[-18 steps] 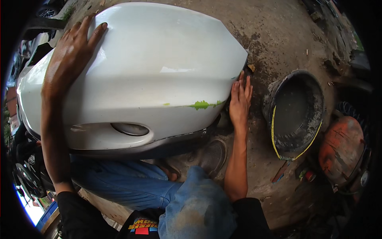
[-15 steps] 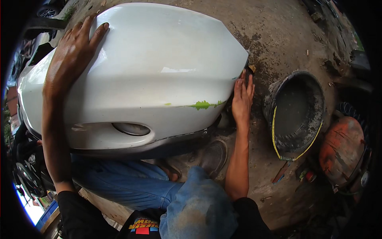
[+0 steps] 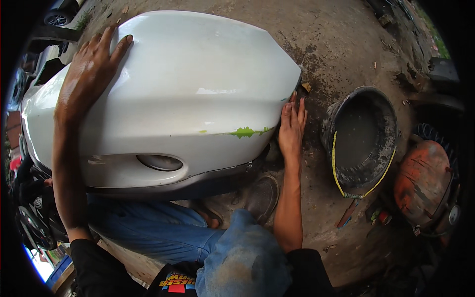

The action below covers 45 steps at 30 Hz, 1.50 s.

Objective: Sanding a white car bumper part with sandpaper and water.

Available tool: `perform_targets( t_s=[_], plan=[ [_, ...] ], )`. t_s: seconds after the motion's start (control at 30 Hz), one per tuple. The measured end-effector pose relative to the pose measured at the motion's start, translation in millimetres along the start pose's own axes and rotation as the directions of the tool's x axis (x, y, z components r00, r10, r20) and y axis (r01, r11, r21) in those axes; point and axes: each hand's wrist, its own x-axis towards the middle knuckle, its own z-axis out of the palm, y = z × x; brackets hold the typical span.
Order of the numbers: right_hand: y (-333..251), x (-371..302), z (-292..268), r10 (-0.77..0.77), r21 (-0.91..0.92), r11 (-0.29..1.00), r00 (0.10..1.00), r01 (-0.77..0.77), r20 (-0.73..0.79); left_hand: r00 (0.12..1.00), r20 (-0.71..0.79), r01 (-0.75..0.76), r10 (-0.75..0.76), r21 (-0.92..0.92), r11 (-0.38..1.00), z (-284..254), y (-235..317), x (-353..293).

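Observation:
A large white car bumper (image 3: pixel 198 74) lies before me, its lower side facing me. It has a rounded recess with an oval opening (image 3: pixel 161 162) near its lower left. Along its right part runs a jagged patch of bright green (image 3: pixel 243 132) where the white finish is gone. My left hand (image 3: pixel 94 64) lies on the bumper's far left edge, thumb spread from the fingers. At the right end, my right hand (image 3: pixel 293 128) rests against the edge with its fingers stretched out. Some of its fingers' contact with the edge is hidden.
To the right stands a black bucket (image 3: pixel 329 123) of greyish water with a yellow-trimmed handle. Beyond it sits a worn orange rounded object (image 3: pixel 423 180). My jeans-clad knee (image 3: pixel 242 247) and a dark shoe (image 3: pixel 262 198) are below the bumper. Dark motorcycle-like parts (image 3: pixel 37 213) crowd the left.
The view has shifted slightly, and the bumper's far edge sits a little lower in the picture. Both hands keep their places on the bumper, with the right hand's fingers slightly rearranged.

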Motion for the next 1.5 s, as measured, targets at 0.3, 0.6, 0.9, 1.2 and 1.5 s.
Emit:
perform_targets(
  t_s=[0.3,0.6,0.9,1.2,1.5],
  plan=[
    [4,0,2,0.012,-0.006,1.0,1.0,-0.012,0.01,1.0,-0.005,0.016,-0.016,-0.014,1.0,0,5,3],
    [5,-1,4,-0.029,0.013,0.999,0.999,0.029,-0.019,1.0,-0.001,0.028,-0.028,-0.022,0.999,0,4,1],
    [11,5,4,-0.051,-0.029,0.998,0.998,0.05,-0.024,0.997,-0.073,-0.009,0.009,-0.001,1.0,-4,4,3],
    [6,4,3,-0.01,-0.025,1.0,1.0,0.01,-0.02,0.983,0.096,0.174,-0.159,-0.187,0.967,4,5,8],
    [-8,34,-8,0.111,0.224,0.971,0.99,-0.089,-0.088,0.984,0.121,0.147,-0.128,-0.156,0.977,-1,5,7]
  ],
)
